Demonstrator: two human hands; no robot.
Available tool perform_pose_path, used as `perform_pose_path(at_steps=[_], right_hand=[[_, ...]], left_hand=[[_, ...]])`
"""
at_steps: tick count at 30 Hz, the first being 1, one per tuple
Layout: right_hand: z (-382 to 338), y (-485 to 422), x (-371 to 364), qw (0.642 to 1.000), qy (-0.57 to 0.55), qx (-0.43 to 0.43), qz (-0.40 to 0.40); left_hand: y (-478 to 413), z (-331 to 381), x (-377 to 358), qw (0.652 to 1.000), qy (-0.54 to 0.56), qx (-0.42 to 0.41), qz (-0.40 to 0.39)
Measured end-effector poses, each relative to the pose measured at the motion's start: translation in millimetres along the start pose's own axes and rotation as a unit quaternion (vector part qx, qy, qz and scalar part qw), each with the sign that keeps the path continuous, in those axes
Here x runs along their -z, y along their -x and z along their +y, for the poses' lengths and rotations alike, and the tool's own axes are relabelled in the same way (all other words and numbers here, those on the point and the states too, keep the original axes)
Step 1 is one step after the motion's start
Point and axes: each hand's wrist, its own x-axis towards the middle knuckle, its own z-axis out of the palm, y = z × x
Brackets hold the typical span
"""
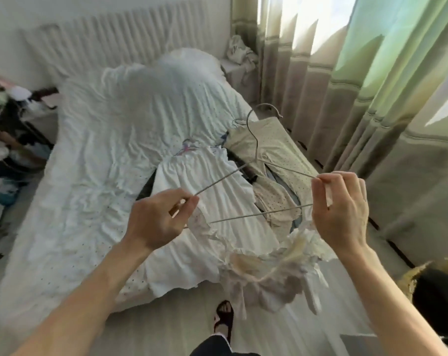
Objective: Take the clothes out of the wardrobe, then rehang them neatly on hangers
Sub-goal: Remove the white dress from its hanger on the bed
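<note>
Left hand (161, 217): my thumb and forefinger are closed on the left shoulder end of a thin grey wire hanger (225, 177), with the other fingers curled under it. A fold of cloth sits at the same pinch. I cannot tell whether it is caught between my fingers or only hooked over the wire.

Right hand (341, 209): my thumb and fingertips pinch the right shoulder end of the hanger, and the remaining fingers are bent loosely behind it.

The hanger is held nearly flat between my two hands. Its hook points away from me toward the curtains (320, 86), and its lower bar runs across from hand to hand.

A ruffled cream-white garment (264, 276) is on the hanger, attached at both ends. It sags in a loop beneath the bar and bunches below my right wrist, over the near corner of the bed (102, 150) and the pale floor.

On the bed a white dress (205, 191) lies spread flat directly under the hanger. Just beside it, on the curtain side, is a cream dotted garment (277, 150), with a dark item partly showing between and beneath the two. A pink and blue hanger (187, 147) lies at the far edge of the white dress. The bedding is white and creased.

My foot in a black sandal (224, 317) stands on the floor near the foot of the bed. A cluttered stand (7, 124) is at the left edge, blurred.
</note>
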Motion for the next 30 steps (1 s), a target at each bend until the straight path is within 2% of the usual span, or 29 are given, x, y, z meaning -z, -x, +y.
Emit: perform_pose_path(at_steps=[4,7,11,19,26,30], right_hand=[[-39.7,-52.8,-31.4,0.999,-0.043,0.019,-0.002],[-66.2,-86.2,-55.4,0.998,-0.065,0.023,0.002],[-90.0,-115.4,-84.9,0.997,-0.072,0.026,-0.003],[-123.0,-170.3,-150.9,0.998,-0.058,0.024,-0.023],[-151.1,-225.5,-214.9,0.997,-0.041,0.048,-0.035],[-146.9,-245.2,-269.0,0.995,-0.016,0.033,-0.092]], left_hand=[[-28.9,-24.4,36.0,0.997,-0.050,0.036,0.044],[-56.2,-49.4,53.1,0.995,-0.054,0.068,0.046],[-91.2,-84.6,68.0,0.996,-0.050,0.069,0.036],[-151.9,-166.1,74.9,0.996,-0.049,0.075,0.006],[-194.0,-230.0,67.6,0.992,-0.031,0.123,-0.015],[-208.7,-272.9,39.9,0.979,-0.036,0.177,-0.090]])
